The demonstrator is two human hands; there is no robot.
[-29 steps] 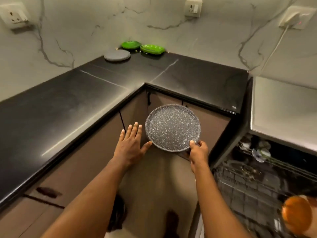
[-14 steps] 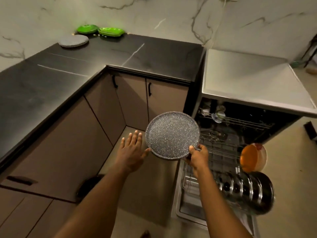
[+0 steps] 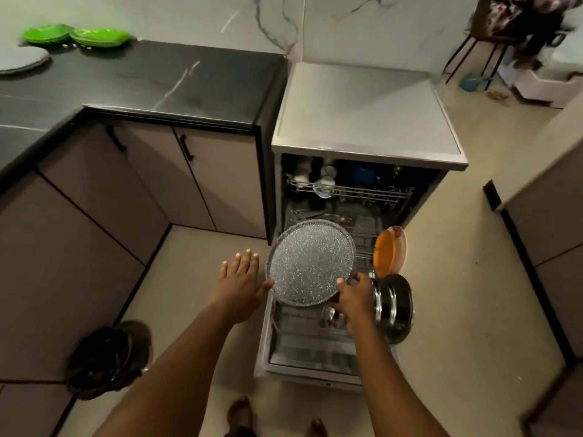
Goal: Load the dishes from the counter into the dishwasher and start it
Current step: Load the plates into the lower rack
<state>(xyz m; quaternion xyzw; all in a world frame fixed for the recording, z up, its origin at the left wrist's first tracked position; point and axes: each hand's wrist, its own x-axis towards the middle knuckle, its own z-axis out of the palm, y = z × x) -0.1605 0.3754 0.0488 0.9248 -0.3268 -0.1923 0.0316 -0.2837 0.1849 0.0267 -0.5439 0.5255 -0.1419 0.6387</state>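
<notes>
Since a moment ago the speckled plate [image 3: 310,263] has swung right, from the cabinets to above the open dishwasher [image 3: 362,105] and its lower rack [image 3: 303,329]. The right hand [image 3: 353,298] pinches the plate's near rim. The left hand [image 3: 239,279], fingers straight and spread, has its thumb at the plate's left edge. An orange plate [image 3: 385,252] and steel bowls [image 3: 394,307] stand at the rack's right. Green plates [image 3: 75,36] lie far left on the counter [image 3: 189,77].

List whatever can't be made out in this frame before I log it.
All head view:
- Lower rack slots beneath the speckled plate: hidden by the plate and right hand.
- Upper rack contents: dark, too small.
- Grey plate on counter: cut off by left edge.
- Dark object on floor: blurred.
</notes>
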